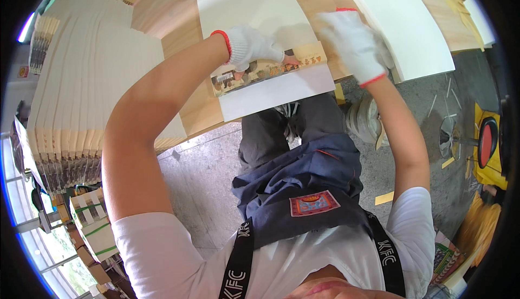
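Observation:
My left hand (250,49), in a white glove with a red cuff and bare fingertips, lies on a printed strip (271,72) with a barcode and small pictures. Its fingers are spread apart, pressing the strip against white paper sheets (254,3) on the wooden table. Part of the strip is hidden beneath the glove. To the right, my right hand (355,47), gloved likewise, is raised between those sheets and a stack of large white sheets (409,28). Motion smears its fingers, so I cannot make out whether it holds anything.
Tall rows of stacked paper (92,76) with printed edges fill the left side. The table's front edge (200,124) runs close to my legs. Strapped bundles (93,217) stand low at the left. A red-and-black round object (487,143) and yellow material are at the right.

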Tool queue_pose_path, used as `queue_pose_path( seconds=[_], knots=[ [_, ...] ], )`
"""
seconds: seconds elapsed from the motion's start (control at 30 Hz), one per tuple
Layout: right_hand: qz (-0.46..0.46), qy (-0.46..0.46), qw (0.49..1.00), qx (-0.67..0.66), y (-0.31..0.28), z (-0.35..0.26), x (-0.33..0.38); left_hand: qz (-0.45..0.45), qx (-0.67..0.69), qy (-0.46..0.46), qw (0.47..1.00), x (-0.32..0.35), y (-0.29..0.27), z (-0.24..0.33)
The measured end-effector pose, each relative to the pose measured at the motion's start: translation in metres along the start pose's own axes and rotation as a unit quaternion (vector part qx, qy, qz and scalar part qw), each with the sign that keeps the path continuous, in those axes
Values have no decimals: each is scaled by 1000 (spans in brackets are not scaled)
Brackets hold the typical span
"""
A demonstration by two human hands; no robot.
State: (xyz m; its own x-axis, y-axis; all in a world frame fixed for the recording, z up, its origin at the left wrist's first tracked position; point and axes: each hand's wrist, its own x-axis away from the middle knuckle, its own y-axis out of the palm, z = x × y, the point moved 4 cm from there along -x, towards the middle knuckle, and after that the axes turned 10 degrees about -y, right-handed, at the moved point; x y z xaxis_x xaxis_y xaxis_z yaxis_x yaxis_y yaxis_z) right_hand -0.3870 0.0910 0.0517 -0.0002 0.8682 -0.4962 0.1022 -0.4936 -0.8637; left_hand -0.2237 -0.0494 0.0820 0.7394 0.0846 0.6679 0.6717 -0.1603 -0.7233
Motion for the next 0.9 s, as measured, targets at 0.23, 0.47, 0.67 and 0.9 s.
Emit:
queue_pose_path(
  seconds=[0.23,0.47,0.67,0.9],
  knots=[
    [-99,112,980,129,15,42,35,-22,4,27,999,-7,-2,-3],
    [-25,-231,972,-35,-16,-38,17,108,63,116,985,-13,20,-22],
    [-12,-317,945,-81,26,-128,-25,-132,182,-10,974,-16,14,-18],
    [-93,-254,955,-119,96,-223,-63,96,113,67,987,-13,13,-19]
  ],
)
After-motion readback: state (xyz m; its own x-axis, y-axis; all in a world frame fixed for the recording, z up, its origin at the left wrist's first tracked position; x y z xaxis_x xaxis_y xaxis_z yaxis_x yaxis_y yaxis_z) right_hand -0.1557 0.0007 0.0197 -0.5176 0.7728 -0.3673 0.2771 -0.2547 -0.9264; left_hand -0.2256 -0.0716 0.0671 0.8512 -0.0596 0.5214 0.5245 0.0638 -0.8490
